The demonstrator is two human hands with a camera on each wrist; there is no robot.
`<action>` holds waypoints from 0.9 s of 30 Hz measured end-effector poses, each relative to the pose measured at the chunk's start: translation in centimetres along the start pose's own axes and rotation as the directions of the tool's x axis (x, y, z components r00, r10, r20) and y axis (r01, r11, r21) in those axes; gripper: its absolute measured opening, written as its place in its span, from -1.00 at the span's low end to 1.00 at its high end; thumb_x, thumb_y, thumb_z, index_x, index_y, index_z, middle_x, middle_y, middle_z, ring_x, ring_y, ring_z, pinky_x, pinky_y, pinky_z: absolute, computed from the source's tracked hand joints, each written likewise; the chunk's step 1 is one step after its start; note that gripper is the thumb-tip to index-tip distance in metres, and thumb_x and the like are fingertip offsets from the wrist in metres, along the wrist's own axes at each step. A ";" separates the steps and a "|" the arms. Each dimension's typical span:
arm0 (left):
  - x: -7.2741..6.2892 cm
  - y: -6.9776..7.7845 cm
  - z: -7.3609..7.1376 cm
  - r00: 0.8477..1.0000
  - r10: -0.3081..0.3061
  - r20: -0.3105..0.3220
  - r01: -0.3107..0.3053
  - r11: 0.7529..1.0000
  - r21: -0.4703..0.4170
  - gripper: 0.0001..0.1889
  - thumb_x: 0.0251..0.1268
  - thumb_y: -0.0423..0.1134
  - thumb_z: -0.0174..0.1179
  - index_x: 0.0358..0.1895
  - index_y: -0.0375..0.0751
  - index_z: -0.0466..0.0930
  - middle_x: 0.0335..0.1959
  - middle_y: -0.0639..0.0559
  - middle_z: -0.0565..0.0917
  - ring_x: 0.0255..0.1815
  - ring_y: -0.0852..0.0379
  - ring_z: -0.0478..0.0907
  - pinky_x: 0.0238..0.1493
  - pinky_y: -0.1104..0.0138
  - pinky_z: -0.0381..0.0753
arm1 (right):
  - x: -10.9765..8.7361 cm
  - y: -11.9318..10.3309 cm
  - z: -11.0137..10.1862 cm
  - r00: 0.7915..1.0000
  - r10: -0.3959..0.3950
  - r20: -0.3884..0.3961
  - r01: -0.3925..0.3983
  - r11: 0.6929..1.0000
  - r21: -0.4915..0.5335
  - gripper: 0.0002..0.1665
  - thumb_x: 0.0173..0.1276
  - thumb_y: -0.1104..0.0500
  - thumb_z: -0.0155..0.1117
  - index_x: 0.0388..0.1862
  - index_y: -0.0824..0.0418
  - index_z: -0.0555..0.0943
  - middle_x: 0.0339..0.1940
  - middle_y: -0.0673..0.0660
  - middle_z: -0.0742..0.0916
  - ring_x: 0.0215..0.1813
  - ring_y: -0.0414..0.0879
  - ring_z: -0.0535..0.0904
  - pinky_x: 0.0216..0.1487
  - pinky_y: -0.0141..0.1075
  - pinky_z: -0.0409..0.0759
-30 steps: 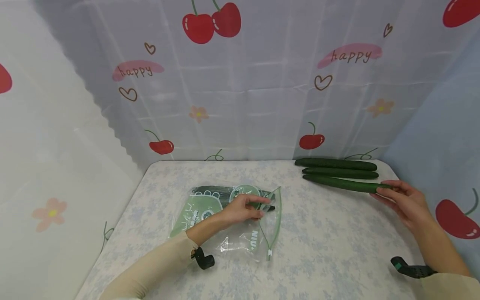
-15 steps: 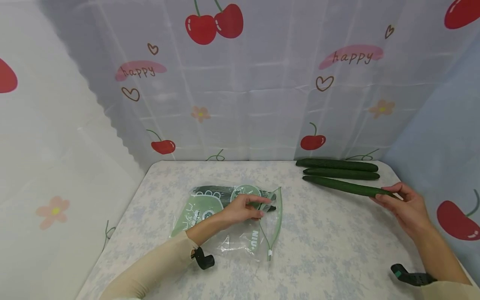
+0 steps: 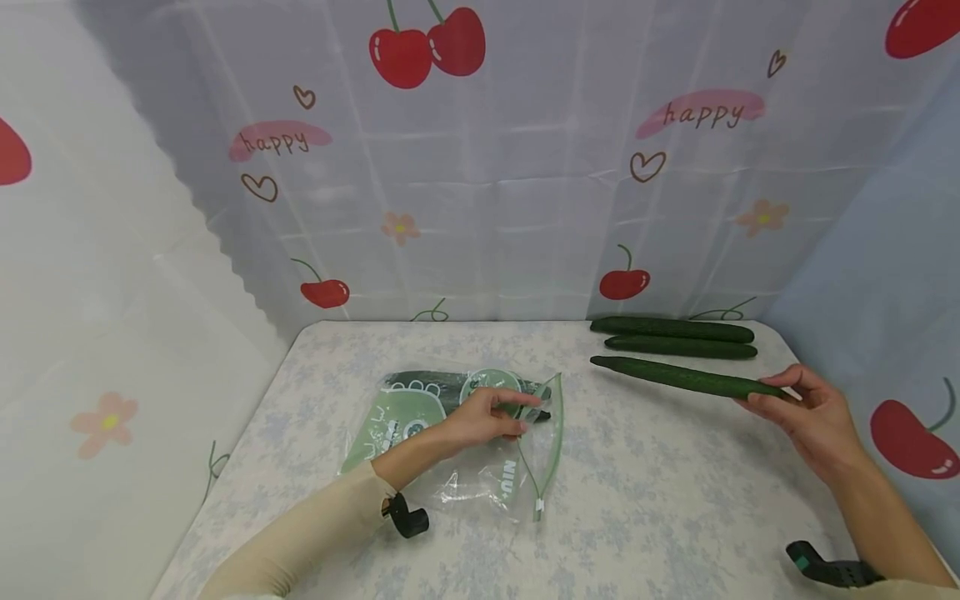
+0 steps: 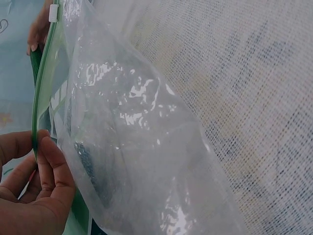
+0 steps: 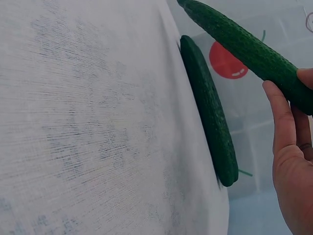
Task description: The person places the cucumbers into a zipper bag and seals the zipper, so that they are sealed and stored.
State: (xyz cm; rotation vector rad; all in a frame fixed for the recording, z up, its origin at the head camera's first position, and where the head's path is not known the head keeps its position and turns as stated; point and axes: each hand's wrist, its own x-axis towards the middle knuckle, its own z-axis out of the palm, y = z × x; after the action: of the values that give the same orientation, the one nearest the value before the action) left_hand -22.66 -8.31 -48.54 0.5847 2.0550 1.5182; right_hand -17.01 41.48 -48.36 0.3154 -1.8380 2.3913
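Note:
My right hand (image 3: 806,417) pinches the right end of a long green cucumber (image 3: 686,377), thumb on one side and fingers on the other. In the right wrist view this cucumber (image 5: 244,46) slants above the table. At the left, my left hand (image 3: 487,417) holds the opening edge of a clear zip bag (image 3: 465,483) with green print; the left wrist view shows the fingertips (image 4: 49,144) pinching the green zip strip (image 4: 41,98). Inside the bag, partly hidden by print and hand, lie dark green cucumbers (image 3: 423,381). A white slider (image 3: 539,505) sits at the strip's near end.
Two more cucumbers, a back one (image 3: 671,329) and a front one (image 3: 681,347), lie side by side at the table's back right. A cherry-printed curtain (image 3: 480,183) rises directly behind the table (image 3: 645,500). Each wrist wears a black camera mount (image 3: 408,518).
My right hand has lifted the nearest cucumber off the table, and its far end has shifted left and away from the other two. The left hand and bag stay put.

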 end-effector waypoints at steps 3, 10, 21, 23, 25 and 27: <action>0.0 0.0 0.0 1.000 -0.002 -0.004 0.002 1.000 0.004 -0.52 0.50 -0.36 0.35 0.44 -0.14 0.64 0.38 -0.12 0.69 -0.06 0.08 0.84 0.00 0.32 0.82 | -0.3 -0.1 0.2 1.000 0.002 0.013 -0.002 1.000 -0.003 -0.52 0.44 0.71 0.05 -0.03 0.25 0.71 -0.03 0.01 0.75 -0.14 -0.09 0.90 -0.03 -0.37 0.84; -0.1 0.1 0.1 1.000 0.000 -0.014 0.000 1.000 0.008 -0.52 0.49 -0.35 0.36 0.43 -0.11 0.66 0.44 -0.08 0.65 -0.06 0.10 0.83 -0.03 0.39 0.79 | -0.9 -0.1 0.9 1.000 0.008 0.030 -0.007 1.000 -0.012 -0.49 0.45 0.72 0.04 -0.06 0.20 0.70 -0.03 -0.01 0.71 -0.12 -0.12 0.85 0.00 -0.29 0.85; 0.0 -0.2 0.1 1.000 0.006 -0.016 -0.006 1.000 0.010 -0.52 0.48 -0.36 0.36 0.42 -0.11 0.66 0.46 -0.07 0.64 -0.13 0.20 0.82 -0.03 0.38 0.80 | -2.1 0.4 1.8 0.998 0.034 0.061 -0.035 0.999 0.008 -0.49 0.48 0.71 0.02 -0.03 0.21 0.71 -0.01 0.03 0.72 -0.09 -0.05 0.90 0.01 -0.29 0.85; 0.0 -0.2 0.2 1.000 0.003 -0.019 -0.003 1.000 0.010 -0.52 0.48 -0.35 0.37 0.42 -0.10 0.67 0.47 -0.05 0.62 -0.07 0.11 0.83 -0.02 0.37 0.80 | -2.3 0.6 2.0 0.997 0.031 0.068 -0.031 0.999 0.009 -0.49 0.48 0.71 0.01 -0.02 0.21 0.71 -0.01 0.03 0.71 -0.08 -0.06 0.90 0.01 -0.25 0.85; 0.0 -0.2 0.2 1.000 0.006 -0.019 -0.006 1.000 0.010 -0.52 0.48 -0.35 0.36 0.42 -0.11 0.67 0.49 -0.06 0.61 -0.06 0.08 0.84 -0.02 0.37 0.80 | -2.5 0.8 2.1 0.996 0.026 0.081 -0.027 1.000 0.011 -0.48 0.48 0.72 0.00 -0.02 0.21 0.70 -0.01 0.03 0.72 -0.07 -0.07 0.89 0.01 -0.22 0.85; 0.0 -0.2 0.2 1.000 0.007 -0.018 -0.007 1.000 0.012 -0.53 0.49 -0.35 0.36 0.42 -0.11 0.67 0.50 -0.08 0.60 -0.08 0.12 0.83 -0.03 0.38 0.80 | -2.6 1.0 2.3 0.995 0.019 0.101 -0.019 1.000 0.006 -0.47 0.48 0.72 -0.01 0.00 0.22 0.70 0.01 0.03 0.71 -0.05 -0.07 0.88 0.03 -0.21 0.85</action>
State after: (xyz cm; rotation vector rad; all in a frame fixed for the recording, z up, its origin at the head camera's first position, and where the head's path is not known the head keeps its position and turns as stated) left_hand -22.52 -8.23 -48.75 0.5851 2.0797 1.5211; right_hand -14.44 39.08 -49.31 0.4289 -1.8833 2.4370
